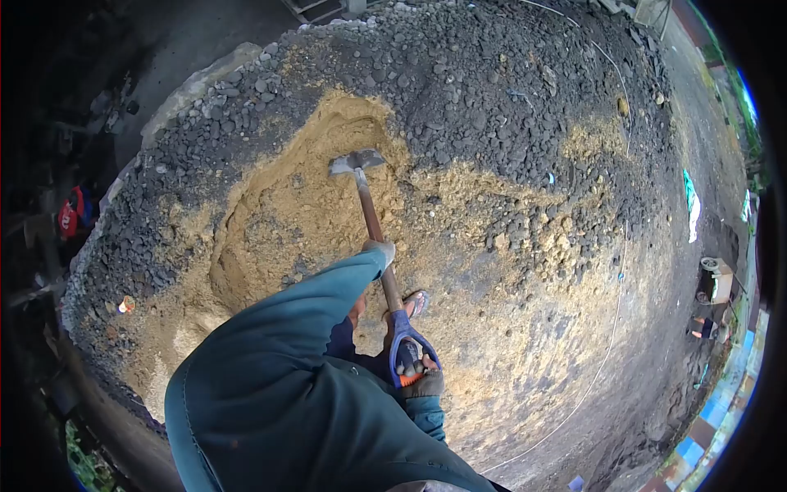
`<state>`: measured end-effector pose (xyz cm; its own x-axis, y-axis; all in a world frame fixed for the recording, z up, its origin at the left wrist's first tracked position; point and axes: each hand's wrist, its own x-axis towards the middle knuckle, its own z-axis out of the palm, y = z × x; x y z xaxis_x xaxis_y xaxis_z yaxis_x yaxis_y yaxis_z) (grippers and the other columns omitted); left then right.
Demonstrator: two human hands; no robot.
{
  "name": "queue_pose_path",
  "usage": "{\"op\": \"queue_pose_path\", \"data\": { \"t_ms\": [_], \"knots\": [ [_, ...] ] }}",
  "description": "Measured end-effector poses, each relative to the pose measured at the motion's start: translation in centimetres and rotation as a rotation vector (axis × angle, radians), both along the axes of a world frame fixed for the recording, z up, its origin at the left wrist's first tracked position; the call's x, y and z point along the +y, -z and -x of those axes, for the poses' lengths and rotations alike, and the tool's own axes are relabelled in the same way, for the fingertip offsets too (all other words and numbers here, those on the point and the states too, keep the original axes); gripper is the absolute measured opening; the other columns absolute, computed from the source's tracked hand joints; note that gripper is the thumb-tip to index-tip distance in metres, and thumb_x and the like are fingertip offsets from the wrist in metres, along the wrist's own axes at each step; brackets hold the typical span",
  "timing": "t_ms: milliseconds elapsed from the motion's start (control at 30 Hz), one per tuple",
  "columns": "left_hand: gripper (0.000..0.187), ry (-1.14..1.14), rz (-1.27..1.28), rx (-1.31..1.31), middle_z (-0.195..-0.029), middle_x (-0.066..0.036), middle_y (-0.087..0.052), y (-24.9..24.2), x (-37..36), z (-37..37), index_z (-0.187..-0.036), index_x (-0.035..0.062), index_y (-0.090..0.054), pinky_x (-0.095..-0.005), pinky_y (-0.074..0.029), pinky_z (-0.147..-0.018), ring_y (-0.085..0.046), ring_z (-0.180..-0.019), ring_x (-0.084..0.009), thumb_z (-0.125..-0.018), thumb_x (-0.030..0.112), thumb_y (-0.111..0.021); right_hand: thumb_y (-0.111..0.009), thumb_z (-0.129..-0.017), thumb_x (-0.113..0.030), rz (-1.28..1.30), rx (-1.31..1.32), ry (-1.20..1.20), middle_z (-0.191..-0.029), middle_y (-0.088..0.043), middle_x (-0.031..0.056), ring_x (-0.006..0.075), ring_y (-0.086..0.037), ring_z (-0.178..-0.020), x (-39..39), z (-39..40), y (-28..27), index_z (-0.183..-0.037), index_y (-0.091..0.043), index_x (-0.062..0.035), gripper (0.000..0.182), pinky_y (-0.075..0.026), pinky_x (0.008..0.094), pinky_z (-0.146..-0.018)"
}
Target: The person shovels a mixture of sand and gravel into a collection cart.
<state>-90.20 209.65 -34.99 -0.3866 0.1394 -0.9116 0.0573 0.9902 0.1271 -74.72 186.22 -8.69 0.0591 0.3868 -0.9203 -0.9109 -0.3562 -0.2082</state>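
A shovel [370, 215] with a wooden shaft reaches away from my body, its metal blade [356, 161] against the brown sand [303, 197] in a dug-out hollow. Partway down the shaft, my left hand [382, 247] is closed round the wood, partly covered by its green sleeve. My right hand [424, 380], in a grey glove with bare fingertips, grips the blue D-shaped handle [400, 328] close to my body. Beside the shaft, a foot in a sandal [418, 303] shows on the ground.
Dark gravel [484, 90] lies beyond and to both sides of the sand. A thin pale line [613, 328] runs along the ground at right. Farther right stand a wheelbarrow-like cart [716, 280] and a person [707, 329]. A red item [74, 211] is at far left.
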Motion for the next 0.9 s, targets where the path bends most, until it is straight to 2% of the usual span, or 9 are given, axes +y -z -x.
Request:
{"op": "queue_pose_path", "data": {
  "t_ms": [100,200,300,367,433,567,633,800,900],
  "knots": [
    [0.038,-0.151,-0.064,-0.056,-0.090,-0.022,-0.066,-5.0,-2.3,-2.9,-0.103,-0.0026,-0.061,-0.0469,-0.056,-0.064,-0.068,-0.076,-0.0370,-0.080,0.028,-0.065,-0.063,-0.080,-0.018,-0.152,-0.219,-0.193,-0.052,-0.051,0.0113,0.0295,-0.055,-0.048,-0.6,-4.6,-3.0,-0.071,-0.053,-0.0037,0.019,-0.051,0.0464,-0.050],
    [0.020,-0.632,-0.331,-0.420,-0.063,-0.015,-0.059,-12.2,-5.4,-4.4,-0.088,-0.0021,-0.056,-0.0472,-0.049,-0.041,-0.060,-0.046,-0.0311,-0.077,0.013,-0.065,-0.066,-0.078,-0.015,-0.320,-0.365,-0.403,-0.054,-0.056,0.0125,0.0260,-0.056,-0.042,0.5,-10.3,-9.0,-0.090,-0.061,0.0035,0.023,-0.054,0.0451,-0.047],
    [0.016,-0.592,-0.424,-0.332,-0.064,-0.011,-0.060,-26.2,-6.1,-0.6,-0.069,0.0038,-0.058,-0.0429,-0.052,-0.050,-0.060,-0.056,-0.0268,-0.079,0.014,-0.066,-0.071,-0.076,-0.016,-0.324,-0.243,-0.454,-0.053,-0.056,0.0109,0.0260,-0.057,-0.044,1.7,-13.1,-13.1,-0.117,-0.059,0.0031,0.046,-0.054,0.0429,-0.048],
    [0.018,-0.514,-0.587,-0.234,-0.065,-0.010,-0.057,-19.1,-7.5,2.5,-0.070,0.0036,-0.056,-0.0444,-0.052,-0.049,-0.058,-0.054,-0.0269,-0.084,0.015,-0.060,-0.069,-0.078,-0.015,-0.355,-0.238,-0.611,-0.054,-0.056,0.0111,0.0252,-0.057,-0.044,4.9,-9.6,-14.4,-0.118,-0.058,0.0039,0.045,-0.053,0.0406,-0.047],
    [0.021,-0.805,-0.476,-0.318,-0.067,-0.009,-0.053,-23.6,-1.7,10.9,-0.079,0.0016,-0.056,-0.0444,-0.052,-0.051,-0.054,-0.052,-0.0267,-0.091,0.017,-0.050,-0.064,-0.082,-0.018,-0.355,-0.306,-0.625,-0.054,-0.055,0.0103,0.0232,-0.056,-0.044,10.3,0.1,-13.8,-0.113,-0.060,0.0036,0.038,-0.049,0.0364,-0.044],
    [0.026,-0.692,-0.346,-0.383,-0.064,-0.008,-0.047,-7.7,1.7,20.9,-0.082,0.0068,-0.049,-0.0465,-0.050,-0.049,-0.049,-0.049,-0.0248,-0.098,0.026,-0.040,-0.061,-0.080,-0.011,-0.319,-0.446,-0.723,-0.052,-0.054,0.0102,0.0231,-0.052,-0.042,12.0,11.6,-0.5,-0.078,-0.059,-0.0009,0.010,-0.043,0.0345,-0.042],
    [0.029,-0.641,-0.348,-0.396,-0.061,-0.007,-0.045,-1.7,0.3,21.1,-0.079,0.0086,-0.048,-0.0467,-0.050,-0.049,-0.048,-0.048,-0.0246,-0.099,0.028,-0.039,-0.064,-0.080,-0.013,-0.312,-0.475,-0.672,-0.057,-0.055,0.0074,0.0201,-0.053,-0.042,9.2,10.9,3.0,-0.088,-0.061,0.0002,0.015,-0.044,0.0316,-0.042],
    [0.030,-0.687,-0.145,-0.343,-0.056,-0.004,-0.043,0.6,-6.1,10.5,-0.076,0.0119,-0.048,-0.0470,-0.048,-0.045,-0.047,-0.045,-0.0243,-0.097,0.033,-0.044,-0.066,-0.077,-0.011,-0.247,-0.473,-0.656,-0.056,-0.056,0.0092,0.0210,-0.054,-0.041,2.3,0.8,2.7,-0.104,-0.061,0.0047,0.032,-0.045,0.0325,-0.039],
    [0.021,-0.868,-0.382,-0.530,-0.064,-0.006,-0.048,-6.0,-9.3,4.6,-0.077,0.0099,-0.051,-0.0472,-0.053,-0.049,-0.051,-0.049,-0.0263,-0.093,0.023,-0.050,-0.065,-0.074,-0.010,-0.354,-0.550,-0.660,-0.052,-0.055,0.0122,0.0227,-0.055,-0.041,3.7,-4.0,-3.9,-0.113,-0.059,0.0072,0.042,-0.048,0.0355,-0.039]
  ]
}}
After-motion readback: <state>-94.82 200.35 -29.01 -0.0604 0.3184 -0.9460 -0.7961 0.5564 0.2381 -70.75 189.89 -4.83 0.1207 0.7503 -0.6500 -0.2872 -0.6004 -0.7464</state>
